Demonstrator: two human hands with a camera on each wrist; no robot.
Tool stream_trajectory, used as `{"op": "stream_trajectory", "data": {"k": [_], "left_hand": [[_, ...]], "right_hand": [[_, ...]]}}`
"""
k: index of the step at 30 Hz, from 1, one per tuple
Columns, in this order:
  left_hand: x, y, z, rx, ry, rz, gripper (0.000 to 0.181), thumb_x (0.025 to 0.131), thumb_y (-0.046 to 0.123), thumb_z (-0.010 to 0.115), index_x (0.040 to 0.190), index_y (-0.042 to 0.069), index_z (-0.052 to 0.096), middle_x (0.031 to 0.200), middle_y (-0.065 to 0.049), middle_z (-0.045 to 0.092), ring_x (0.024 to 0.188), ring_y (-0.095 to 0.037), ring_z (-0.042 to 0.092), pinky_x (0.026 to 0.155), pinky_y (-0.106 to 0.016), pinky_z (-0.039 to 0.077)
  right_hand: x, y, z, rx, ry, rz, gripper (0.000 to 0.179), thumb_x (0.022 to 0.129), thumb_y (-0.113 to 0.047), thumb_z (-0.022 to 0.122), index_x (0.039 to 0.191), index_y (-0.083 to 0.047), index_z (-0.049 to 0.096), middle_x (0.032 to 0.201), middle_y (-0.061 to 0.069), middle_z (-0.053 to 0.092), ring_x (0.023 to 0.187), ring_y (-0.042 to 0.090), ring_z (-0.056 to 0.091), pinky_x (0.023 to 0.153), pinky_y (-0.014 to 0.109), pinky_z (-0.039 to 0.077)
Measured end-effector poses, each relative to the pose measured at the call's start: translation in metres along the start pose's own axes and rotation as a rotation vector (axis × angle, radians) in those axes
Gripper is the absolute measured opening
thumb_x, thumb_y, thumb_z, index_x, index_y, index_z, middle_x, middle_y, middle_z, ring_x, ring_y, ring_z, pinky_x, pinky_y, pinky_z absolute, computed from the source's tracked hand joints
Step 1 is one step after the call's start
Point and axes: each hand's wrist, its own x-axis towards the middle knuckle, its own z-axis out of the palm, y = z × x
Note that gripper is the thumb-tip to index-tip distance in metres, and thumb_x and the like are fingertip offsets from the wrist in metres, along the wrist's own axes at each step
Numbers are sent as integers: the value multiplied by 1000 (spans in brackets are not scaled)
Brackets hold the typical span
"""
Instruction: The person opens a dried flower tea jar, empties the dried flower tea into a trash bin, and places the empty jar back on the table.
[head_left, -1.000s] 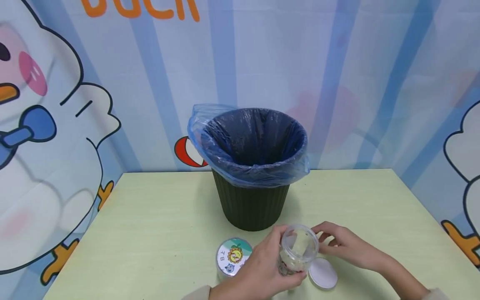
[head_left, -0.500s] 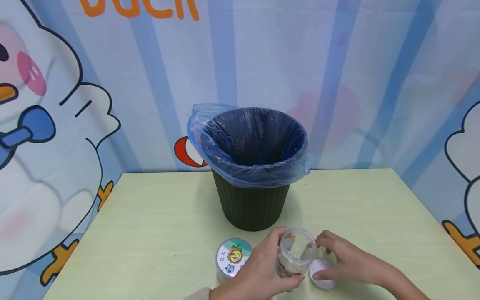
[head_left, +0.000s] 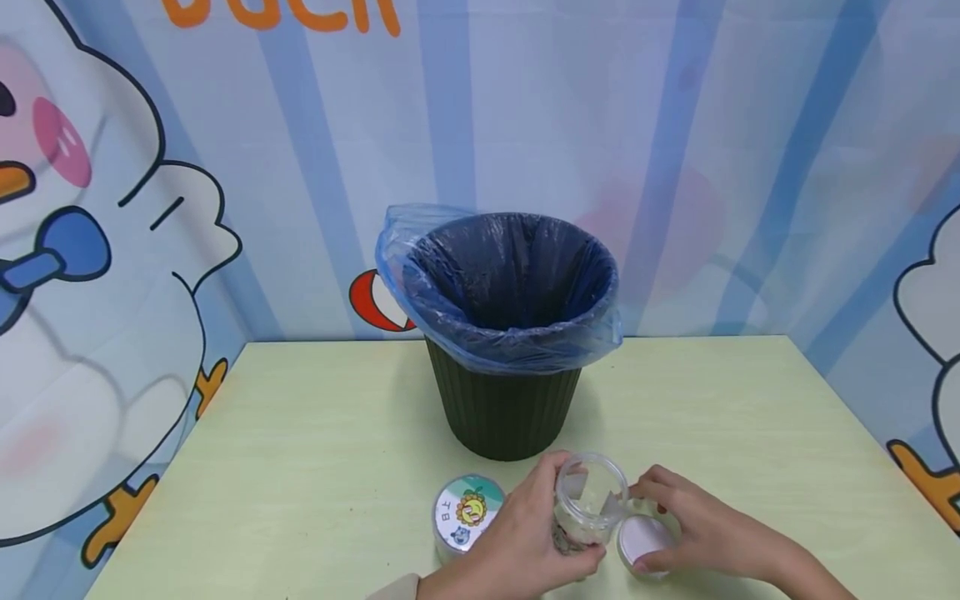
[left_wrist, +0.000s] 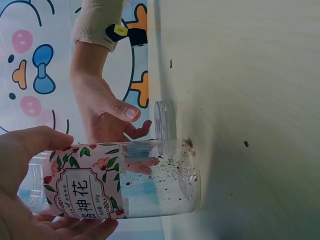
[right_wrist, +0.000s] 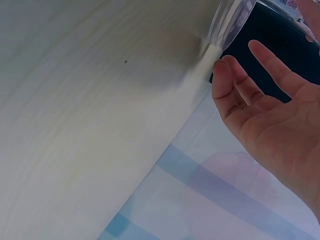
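My left hand (head_left: 525,533) grips a clear plastic jar (left_wrist: 160,180) round its side. Its mouth is uncovered, and a pink floral label wraps it. Dark crumbs cling inside near the base, visible in the left wrist view. Right of the jar, a round white lid (head_left: 642,537) lies on the table. My right hand (head_left: 701,525) hovers at the lid, its fingers loosely bent and its thumb overlapping the lid's near edge in the head view. The left wrist view has that hand just above the lid (left_wrist: 162,120); I cannot tell whether they touch.
A black ribbed bin (head_left: 513,412) lined with a blue bag (head_left: 517,358) stands behind the hands. A round container (head_left: 469,512) with a sunflower-printed top stands left of my left hand, partly hidden by it. The pale table (head_left: 300,467) meets a printed backdrop (head_left: 300,167).
My right hand has moved from beside the jar's mouth down and nearer, over the lid. The jar in my left hand has shifted slightly left.
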Motion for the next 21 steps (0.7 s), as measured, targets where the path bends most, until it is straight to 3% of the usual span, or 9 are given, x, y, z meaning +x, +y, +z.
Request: {"op": "stream_trajectory", "data": {"k": [10,17,21], "left_hand": [[0,4,-10,12,-40,-50,99,76,41,86,150,33,21,137,6,51,120,-10,52,99,-36,48],[-7,6,-27,181,-8,-21,115,71,53,86,155,36,10,136,12,52,118,-11,54,94,-36,50],[-12,3,-40,260,25,9,115,70,56,86,156,33,12,136,15,53,118,-14,53,91,-39,51]], "right_hand": [[-1,-3,0,15,-13,21,58,82,-48,80,124,-12,62,114,0,54,94,11,52,74,27,50],[-2,-6,-1,-12,-4,48,61,81,-48,80,126,-10,62,116,0,56,96,14,57,75,32,53],[-6,-8,-2,-46,24,31,61,81,-48,80,126,-12,61,117,1,56,99,18,57,76,34,54]]}}
